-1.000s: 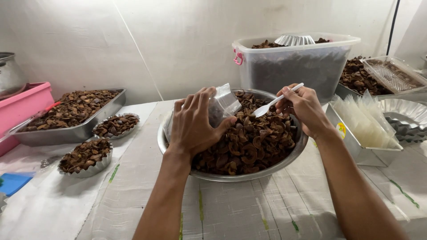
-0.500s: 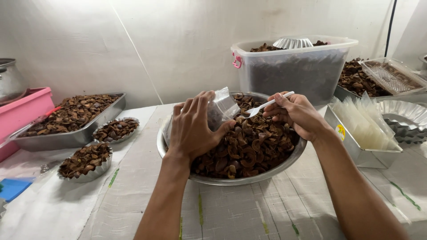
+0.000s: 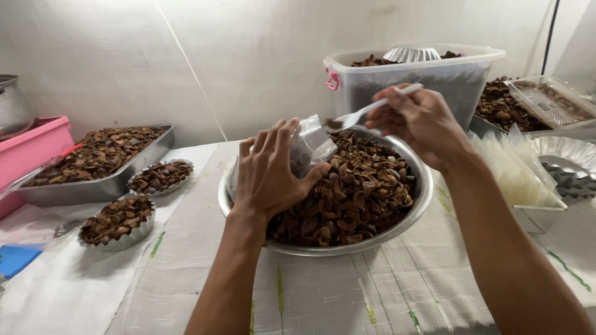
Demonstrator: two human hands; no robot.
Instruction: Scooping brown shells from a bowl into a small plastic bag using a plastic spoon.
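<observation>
A wide metal bowl [image 3: 417,205] sits in front of me, heaped with brown curled snack pieces [image 3: 354,192]. My left hand [image 3: 270,167] holds a small clear plastic bag [image 3: 308,144] open above the bowl's left side. My right hand [image 3: 422,121] grips a white plastic spoon [image 3: 366,111] whose tip, carrying a few brown pieces, sits at the bag's mouth.
A clear plastic tub [image 3: 428,77] of the same snack stands behind the bowl with a fluted tin on top. A metal tray [image 3: 93,164] and two small fluted tins [image 3: 118,220] hold more at left. A pink bin [image 3: 28,155] is far left. Stacked clear bags [image 3: 515,170] lie right.
My right hand has lifted the spoon out of the bowl and brought it left to the bag's mouth. My left hand raised the bag slightly.
</observation>
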